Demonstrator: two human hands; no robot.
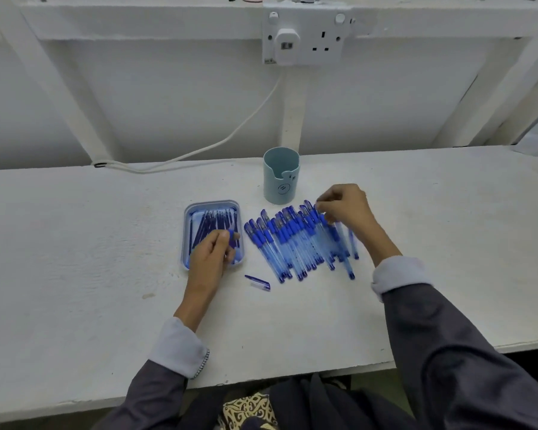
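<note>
Blue-grip pens (295, 240) lie in a loose overlapping row on the white table (75, 243), just right of the tray. Right hand (345, 209) is at the row's far right end, fingers curled and pinching the top of one pen (320, 214); it is blurred, so the exact grip is unclear. Left hand (210, 254) is over the tray (213, 203), thumb and finger pinching a small blue piece (231, 235). It could be a cap or a grip, can't tell which. Tray holds thin dark sticks (215, 220), likely refills. Loose cap (258, 282) lies on the table by the row's near end, apart from both hands. Pale blue cup (280, 178) stands upright just behind the row.

Risks, as judged:
- The pens overlap, so lifting the pinched pen could drag its neighbours and set them rolling toward the table edge.
- The right hand sits near the cup, so a wide swing could knock it over.
- The blue piece could slip from the pinch and miss the tray.
- The cap could get swept off by a sleeve.
</note>
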